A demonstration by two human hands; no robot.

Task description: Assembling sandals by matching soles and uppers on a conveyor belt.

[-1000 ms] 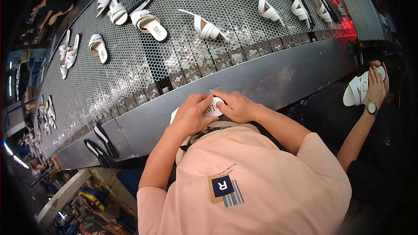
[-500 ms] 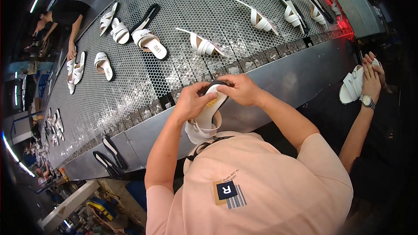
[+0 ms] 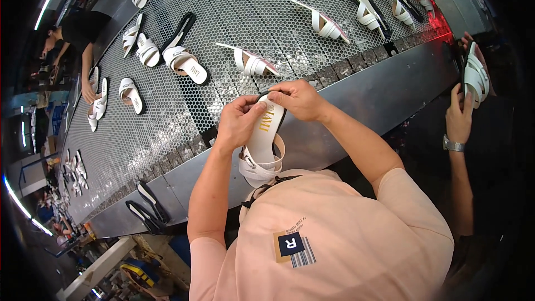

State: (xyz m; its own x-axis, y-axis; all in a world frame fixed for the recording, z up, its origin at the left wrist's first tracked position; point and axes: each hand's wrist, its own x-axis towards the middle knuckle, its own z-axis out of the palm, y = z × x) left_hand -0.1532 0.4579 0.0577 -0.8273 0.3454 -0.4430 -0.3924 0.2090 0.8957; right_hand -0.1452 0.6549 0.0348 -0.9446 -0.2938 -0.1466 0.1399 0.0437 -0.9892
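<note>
The white sandal (image 3: 257, 142) is held strapped end nearest the shirt (image 3: 356, 217), its long axis running far and slightly right. At its far heel end, the left hand (image 3: 236, 122) grips the left side while the right hand (image 3: 301, 100) pinches the rim, both equally close; beyond stretches the mesh belt (image 3: 173, 108).

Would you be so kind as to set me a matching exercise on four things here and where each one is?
1. White sandal before the peach shirt
2. Pair of black soles
3. Silver wristband
4. Mesh surface

A. On a co-worker's arm
B. Beneath other white sandals
C. Between the left hand and right hand
D. On the metal ledge, lower left

Pairs: 1-C; 2-D; 3-A; 4-B
</note>
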